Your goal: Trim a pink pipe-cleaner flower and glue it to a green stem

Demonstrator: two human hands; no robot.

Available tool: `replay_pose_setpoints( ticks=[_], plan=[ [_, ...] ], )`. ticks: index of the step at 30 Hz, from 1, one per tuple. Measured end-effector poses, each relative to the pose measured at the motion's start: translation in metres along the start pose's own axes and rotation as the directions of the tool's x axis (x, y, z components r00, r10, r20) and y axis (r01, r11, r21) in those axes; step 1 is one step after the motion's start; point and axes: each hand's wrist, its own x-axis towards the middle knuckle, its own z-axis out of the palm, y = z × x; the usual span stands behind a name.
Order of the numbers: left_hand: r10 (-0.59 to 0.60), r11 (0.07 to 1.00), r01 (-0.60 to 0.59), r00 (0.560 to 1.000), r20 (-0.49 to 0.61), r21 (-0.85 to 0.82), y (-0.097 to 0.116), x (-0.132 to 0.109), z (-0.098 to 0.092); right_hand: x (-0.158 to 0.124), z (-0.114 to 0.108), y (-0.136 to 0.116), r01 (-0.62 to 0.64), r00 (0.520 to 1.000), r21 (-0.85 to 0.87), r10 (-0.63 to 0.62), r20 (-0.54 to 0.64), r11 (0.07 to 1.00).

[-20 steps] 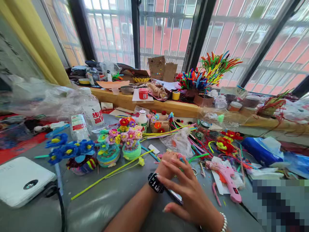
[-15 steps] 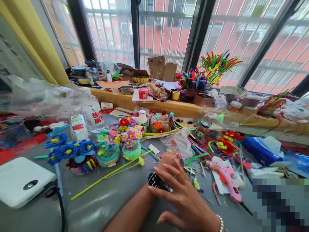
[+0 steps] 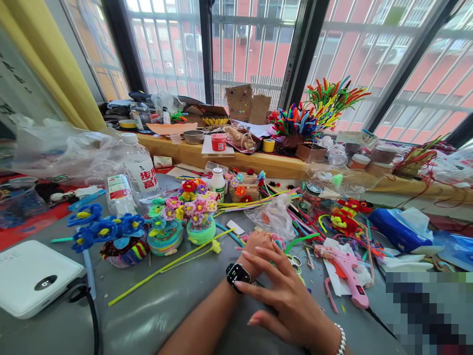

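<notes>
A black smartwatch (image 3: 238, 277) with a lit screen is strapped round my left wrist. My left hand (image 3: 257, 245) rests over the grey table, back up; its fingers are hidden behind my right hand. With fingers spread, my right hand (image 3: 288, 296) lies across it, one fingertip at the watch face. A silver bracelet (image 3: 340, 340) circles my right wrist. Just beyond the hands are scissors (image 3: 296, 261), partly covered, and a crumpled clear plastic bag (image 3: 275, 217). A long yellow pipe cleaner (image 3: 166, 268) lies to the left.
Pipe-cleaner flower pots (image 3: 201, 229) stand left of centre, near two clear bottles (image 3: 138, 170). A white power bank (image 3: 37, 281) with a black cable sits at left. On the right lie a pink glue gun (image 3: 351, 276) and a blue tissue pack (image 3: 397, 229). The wooden sill (image 3: 185, 153) is crowded.
My right hand has shifted slightly right and down, uncovering more of the watch. One fingertip now meets the lower right of its screen. My left arm has hardly moved.
</notes>
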Motion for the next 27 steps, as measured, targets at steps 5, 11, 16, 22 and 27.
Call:
replay_pose_setpoints(
  ticks=[5,11,16,22,27],
  plan=[
    [0.029,0.995,-0.041,0.991,0.133,0.091,0.006,0.005,-0.014,-0.002,0.001,0.001,-0.012,1.000,0.007,0.012,-0.017,1.000],
    [0.037,0.988,-0.062,0.983,0.180,0.139,0.009,0.006,-0.021,-0.002,0.001,0.003,-0.005,1.000,0.006,0.005,-0.001,1.000],
    [0.038,0.987,-0.069,0.978,0.203,0.145,0.011,0.007,-0.026,-0.004,0.001,0.005,-0.061,0.996,0.024,0.062,-0.063,0.998],
    [0.010,0.989,-0.044,0.972,0.234,0.142,0.009,0.008,-0.024,-0.005,0.001,0.006,-0.089,0.989,0.010,0.089,-0.122,0.996],
    [0.040,0.987,-0.079,0.963,0.265,0.139,0.009,0.008,-0.023,-0.004,0.001,0.007,-0.099,0.985,-0.003,0.098,-0.144,0.995]
  ],
)
